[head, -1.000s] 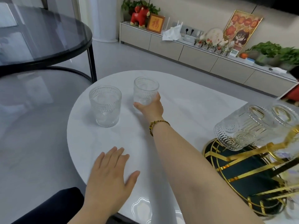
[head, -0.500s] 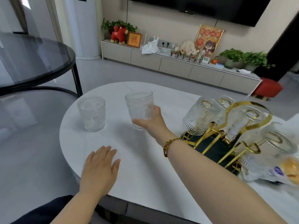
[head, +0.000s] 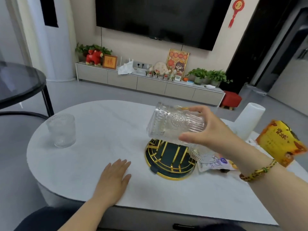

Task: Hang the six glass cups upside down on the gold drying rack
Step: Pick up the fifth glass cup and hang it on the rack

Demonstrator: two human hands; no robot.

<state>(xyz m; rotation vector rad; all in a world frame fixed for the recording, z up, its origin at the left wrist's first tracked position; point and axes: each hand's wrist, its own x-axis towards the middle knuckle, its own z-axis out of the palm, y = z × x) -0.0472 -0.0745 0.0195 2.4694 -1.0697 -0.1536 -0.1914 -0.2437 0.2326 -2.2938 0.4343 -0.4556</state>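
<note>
My right hand (head: 208, 130) grips a ribbed glass cup (head: 173, 124), tipped on its side with its mouth toward the left, held in the air just above the gold drying rack (head: 170, 162). The rack has a dark green round base with gold rim and gold prongs. Its upper part and the cups hanging on it are mostly hidden behind the held cup and my hand; one hung cup (head: 198, 154) shows below my wrist. Another glass cup (head: 61, 130) stands upright at the table's left end. My left hand (head: 115, 179) lies flat on the white table (head: 100, 147), fingers apart.
An orange snack packet (head: 281, 142) and a clear plastic packet (head: 215, 162) lie right of the rack. A white cylinder (head: 250, 120) stands at the far right. A dark glass round table (head: 18, 84) is on the left; a TV cabinet runs along the back wall.
My right hand lifted the cup off the table, carried it right and tipped it sideways over the rack. The view swung right. My left hand stayed flat on the table.
</note>
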